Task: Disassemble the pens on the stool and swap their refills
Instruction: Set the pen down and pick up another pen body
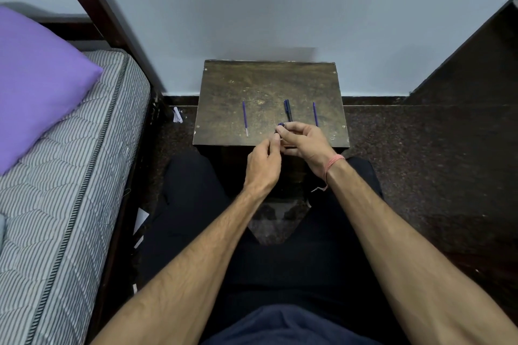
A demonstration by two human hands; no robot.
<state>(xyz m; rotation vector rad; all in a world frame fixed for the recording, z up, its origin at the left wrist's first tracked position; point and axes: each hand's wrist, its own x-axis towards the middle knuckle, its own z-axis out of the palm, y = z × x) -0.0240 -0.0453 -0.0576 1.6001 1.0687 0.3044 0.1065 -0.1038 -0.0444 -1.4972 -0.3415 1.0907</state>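
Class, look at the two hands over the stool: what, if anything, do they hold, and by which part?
The right hand grips a dark pen piece around its middle; the left hand pinches at its near tip. Which part exactly cannot be told.

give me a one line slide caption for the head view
Both hands, left hand and right hand, work a pen part over a wooden stool holding two loose refills.
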